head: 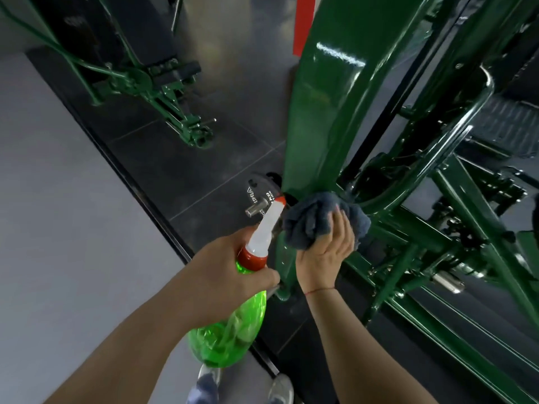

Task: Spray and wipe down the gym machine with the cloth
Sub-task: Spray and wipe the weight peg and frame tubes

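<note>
Cloth [318, 218] in right hand [323, 249] presses against machine frame [329, 106].

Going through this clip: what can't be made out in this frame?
Head view only.
Trigger of spray bottle: hidden behind left hand.
Part of green frame under cloth: covered by cloth and right hand.
Lettering on plate: blurred, partly behind nozzle.
Both shoes: cut off by bottom edge.

Wrist: thin red thread [319, 290] tied round it, just below the right hand [323, 252].
Forearms: bare [151, 330].
Shoes: pale, rounded toes [281, 387], low beneath the left hand [224, 275].
Trouser leg: blurred blue fabric [201, 389] over the nearer shoe.
</note>
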Action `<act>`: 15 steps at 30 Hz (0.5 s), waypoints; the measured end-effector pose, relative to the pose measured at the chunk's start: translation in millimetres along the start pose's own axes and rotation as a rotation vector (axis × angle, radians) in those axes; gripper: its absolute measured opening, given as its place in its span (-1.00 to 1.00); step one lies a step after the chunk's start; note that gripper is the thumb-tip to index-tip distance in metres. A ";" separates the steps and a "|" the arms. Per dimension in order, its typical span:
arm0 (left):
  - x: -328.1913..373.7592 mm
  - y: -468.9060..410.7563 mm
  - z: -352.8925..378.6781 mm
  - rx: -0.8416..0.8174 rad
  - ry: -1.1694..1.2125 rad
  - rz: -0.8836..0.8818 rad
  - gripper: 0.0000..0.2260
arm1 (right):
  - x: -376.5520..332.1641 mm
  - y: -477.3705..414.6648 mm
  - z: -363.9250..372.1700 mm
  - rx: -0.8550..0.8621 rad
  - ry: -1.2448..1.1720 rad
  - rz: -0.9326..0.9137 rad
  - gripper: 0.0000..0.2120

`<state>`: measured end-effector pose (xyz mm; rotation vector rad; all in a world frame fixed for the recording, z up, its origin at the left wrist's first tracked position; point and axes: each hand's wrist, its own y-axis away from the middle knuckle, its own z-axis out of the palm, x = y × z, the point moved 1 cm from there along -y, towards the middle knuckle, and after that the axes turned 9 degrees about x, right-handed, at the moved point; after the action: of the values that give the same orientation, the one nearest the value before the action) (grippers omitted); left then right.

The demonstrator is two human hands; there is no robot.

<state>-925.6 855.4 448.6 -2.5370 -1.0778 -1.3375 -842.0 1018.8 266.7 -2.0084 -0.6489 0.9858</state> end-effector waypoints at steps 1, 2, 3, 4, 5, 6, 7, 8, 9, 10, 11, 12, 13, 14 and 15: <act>0.6 2.7 5.3 -0.002 0.004 -0.007 -0.85 | 7.5 10.0 -4.4 -0.081 0.020 -0.014 -0.37; 0.0 4.3 10.0 -0.007 0.006 -0.008 -0.85 | 13.8 19.7 -9.6 -0.175 0.026 0.002 -0.25; -0.5 5.6 14.9 -0.011 0.006 -0.008 -0.84 | 20.8 28.6 -15.6 -0.269 0.020 0.049 -0.15; -1.9 6.7 19.9 -0.015 0.008 -0.010 -0.82 | 28.5 34.6 -21.4 -0.339 0.000 0.100 -0.10; -4.3 7.4 25.5 -0.019 0.011 -0.014 -0.80 | 36.2 36.9 -26.3 -0.383 -0.020 0.133 -0.09; -6.7 8.0 31.3 -0.022 0.016 -0.022 -0.77 | 42.3 35.5 -31.6 -0.399 -0.042 0.141 -0.10; -10.0 8.0 36.5 -0.025 0.021 -0.029 -0.74 | 45.2 31.0 -37.4 -0.394 -0.075 0.137 -0.13; -13.9 7.0 43.1 -0.034 0.026 -0.033 -0.71 | 46.7 24.8 -43.5 -0.370 -0.112 0.138 -0.17; -18.1 5.3 49.3 -0.044 0.027 -0.037 -0.67 | 46.7 15.6 -48.7 -0.314 -0.152 0.145 -0.23; -22.7 3.2 55.8 -0.053 0.023 -0.044 -0.65 | 46.8 5.0 -52.3 -0.235 -0.194 0.160 -0.29; -27.0 1.1 62.7 -0.060 0.014 -0.050 -0.63 | 46.7 -6.7 -54.1 -0.149 -0.232 0.182 -0.33; -32.2 -2.1 70.5 -0.068 0.005 -0.057 -0.62 | 47.1 -18.5 -53.7 -0.080 -0.258 0.207 -0.36; -36.4 -4.4 77.6 -0.069 -0.005 -0.063 -0.62 | 46.7 -29.9 -51.1 -0.031 -0.274 0.223 -0.37; -40.5 -7.1 84.1 -0.069 -0.018 -0.064 -0.63 | 46.8 -39.1 -46.4 -0.005 -0.269 0.226 -0.36; -46.0 -10.7 90.7 -0.070 -0.033 -0.065 -0.65 | 47.2 -44.9 -39.5 -0.001 -0.238 0.224 -0.33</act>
<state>-886.3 871.8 355.6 -2.6036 -1.1487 -1.3774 -787.3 1060.6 299.4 -2.0128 -0.5567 1.3731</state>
